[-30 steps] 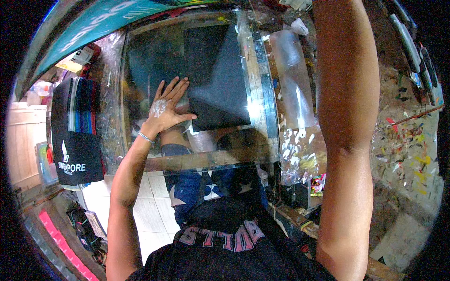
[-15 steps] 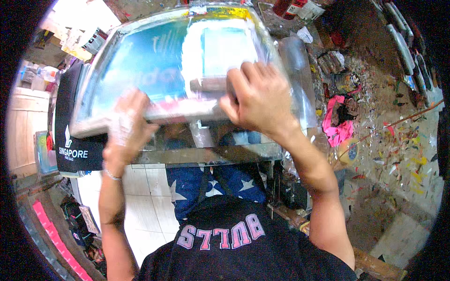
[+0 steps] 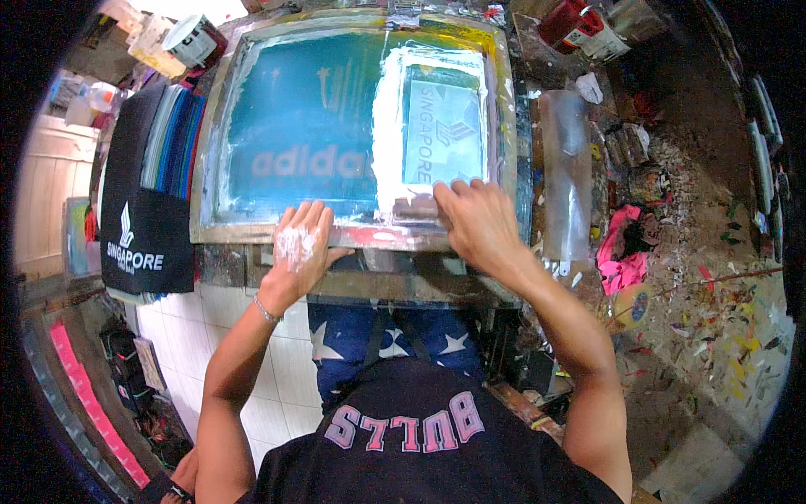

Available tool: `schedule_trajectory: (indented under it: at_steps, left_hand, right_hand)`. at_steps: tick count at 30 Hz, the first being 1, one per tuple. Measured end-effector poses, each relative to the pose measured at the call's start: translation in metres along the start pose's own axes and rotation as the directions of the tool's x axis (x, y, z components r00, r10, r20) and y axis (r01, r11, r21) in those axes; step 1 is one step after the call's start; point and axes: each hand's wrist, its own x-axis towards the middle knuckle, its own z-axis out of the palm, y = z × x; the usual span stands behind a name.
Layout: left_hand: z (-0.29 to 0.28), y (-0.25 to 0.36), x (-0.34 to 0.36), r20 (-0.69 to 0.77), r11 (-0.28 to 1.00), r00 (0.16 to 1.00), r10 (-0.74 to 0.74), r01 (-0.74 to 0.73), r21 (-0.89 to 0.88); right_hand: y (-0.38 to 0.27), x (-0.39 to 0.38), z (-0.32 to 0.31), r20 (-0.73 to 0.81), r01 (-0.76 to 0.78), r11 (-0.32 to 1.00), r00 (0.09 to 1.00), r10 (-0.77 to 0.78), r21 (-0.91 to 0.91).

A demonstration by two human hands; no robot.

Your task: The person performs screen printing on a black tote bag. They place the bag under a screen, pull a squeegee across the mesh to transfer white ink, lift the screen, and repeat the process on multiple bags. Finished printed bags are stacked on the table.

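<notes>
A screen printing frame (image 3: pixel 200 168) lies in front of me, its blue mesh showing faint lettering and a pale window ringed with white ink (image 3: pixel 390 126) on the right. My left hand (image 3: pixel 300 248), smeared white on its back, grips the near rail, fingers over it and thumb out to the side. On the mesh below the pale window sits a squeegee (image 3: pixel 416 212) with a brown handle. My right hand (image 3: pixel 483 223) is closed on the squeegee's right end; the fingers' undersides are hidden.
Left of the frame hangs a stack of printed black fabric bags (image 3: pixel 138 227). An ink tub (image 3: pixel 195 40) stands behind it, a red container (image 3: pixel 571 29) at back right. A clear plastic-like roll (image 3: pixel 567 176) and pink cloth (image 3: pixel 625 252) lie right. Another person's limb (image 3: pixel 186 475) shows lower left.
The frame's near side has come down and it lies flatter, with more of the bag stack in sight. Both hands went down with it; the squeegee is now nearer the near rail.
</notes>
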Motion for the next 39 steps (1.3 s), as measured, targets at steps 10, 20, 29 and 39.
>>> schedule_trajectory:
  at_steps: [10, 20, 29, 39]
  left_hand:
    - [0.004, -0.007, 0.004, -0.015, 0.988, 1.0, -0.028, 0.025, -0.152]
    - [0.015, -0.018, 0.0, -0.075, 0.976, 0.997, -0.006, -0.011, -0.22]
    - [0.016, -0.013, 0.001, -0.046, 0.981, 0.998, -0.038, 0.029, -0.191]
    - [-0.011, -0.001, 0.006, -0.107, 0.988, 0.994, -0.017, 0.0, -0.154]
  right_hand:
    - [0.103, 0.126, 0.023, -0.216, -0.056, 0.969, 0.976, 0.003, -0.239]
    - [0.137, 0.211, 0.004, -0.081, -0.111, 0.97, 0.992, 0.095, -0.218]
    - [0.04, 0.052, 0.006, 0.013, -0.04, 0.995, 0.999, 0.041, -0.095]
    - [-0.006, -0.005, 0.004, -0.056, -0.076, 0.99, 0.996, 0.07, -0.121]
